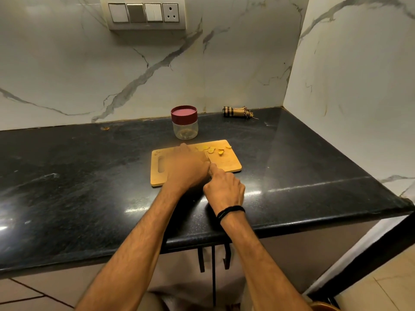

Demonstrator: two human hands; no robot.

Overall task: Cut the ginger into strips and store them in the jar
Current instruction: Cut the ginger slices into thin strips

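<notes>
Wooden cutting board (226, 163) lies partly hidden under the blurred left hand (186, 167).

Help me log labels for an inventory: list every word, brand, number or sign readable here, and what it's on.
None can be read. The jar and its red lid show no label, the switch panel no legible markings, the cutting board and rolled cloth no print.

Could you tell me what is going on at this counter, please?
A person is working at a wooden cutting board on the black counter. The left hand lies over the board, blurred; the right hand is curled beside it, whatever it holds hidden. Ginger pieces lie along the far edge. The jar behind has its red lid on.
</notes>
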